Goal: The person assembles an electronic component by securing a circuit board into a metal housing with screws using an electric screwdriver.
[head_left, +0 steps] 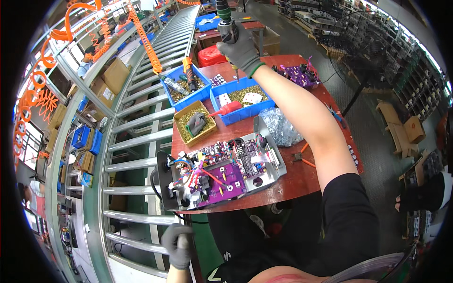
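My right hand (240, 51), in a grey glove, is raised at the far side of the table and closed around a power screwdriver (224, 19) with a dark and green body. Low on the left, beside the roller conveyor, my gloved left hand (178, 245) has its fingers curled; nothing shows in it. Between my arms an open metal chassis (270, 177) lies on the red table (295, 186), near its front edge. Inside the chassis are a purple circuit board (231, 181), coloured wires and a second board packed with components. A black cable hangs from its left end.
Beyond the chassis stand a box of screws (186, 133) with a grey glove on it, and blue bins (245, 113) (166, 85) holding screws and tools. A red bottle (229, 108), a clear plastic bag (281, 127) and orange-handled pliers (302, 156) lie nearby. The roller conveyor (137, 191) runs along the left.
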### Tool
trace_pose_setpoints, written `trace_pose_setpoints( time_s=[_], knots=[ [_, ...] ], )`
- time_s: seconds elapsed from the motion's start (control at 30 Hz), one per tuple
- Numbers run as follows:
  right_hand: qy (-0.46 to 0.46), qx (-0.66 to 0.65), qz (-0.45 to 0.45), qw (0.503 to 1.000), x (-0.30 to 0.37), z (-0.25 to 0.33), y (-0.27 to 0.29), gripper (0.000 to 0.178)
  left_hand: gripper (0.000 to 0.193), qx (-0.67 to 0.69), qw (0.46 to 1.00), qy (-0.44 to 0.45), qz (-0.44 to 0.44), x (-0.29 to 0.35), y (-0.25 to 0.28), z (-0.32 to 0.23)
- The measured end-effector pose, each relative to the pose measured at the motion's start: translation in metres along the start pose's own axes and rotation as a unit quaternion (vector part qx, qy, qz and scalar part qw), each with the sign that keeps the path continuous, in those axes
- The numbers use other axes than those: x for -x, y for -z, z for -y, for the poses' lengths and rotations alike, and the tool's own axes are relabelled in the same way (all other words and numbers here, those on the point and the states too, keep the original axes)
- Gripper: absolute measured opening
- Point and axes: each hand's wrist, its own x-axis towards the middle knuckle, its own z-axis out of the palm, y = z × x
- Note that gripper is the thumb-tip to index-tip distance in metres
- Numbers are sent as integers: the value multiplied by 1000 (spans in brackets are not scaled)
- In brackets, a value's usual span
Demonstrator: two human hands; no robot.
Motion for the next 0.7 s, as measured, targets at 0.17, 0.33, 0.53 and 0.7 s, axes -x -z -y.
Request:
trace_pose_setpoints(
  time_s=[0.17, 0.33, 0.53, 0.7],
  knots=[
    [80, 16, -30, 996, -6, 65, 42, 38, 44, 333, 907, 47, 254, -2, -72, -36],
    [44, -18, -26, 999, 18, 151, 104, 33, 55, 572, 737, 200, 301, -22, -182, -72],
    [-107, -81, 0, 991, 75, 284, 171, 32, 51, 733, 582, 273, 224, -47, -298, -93],
    [-115, -63, -11, 991, 106, 324, 195, 31, 46, 816, 468, 232, 248, -38, -317, -99]
  ],
)
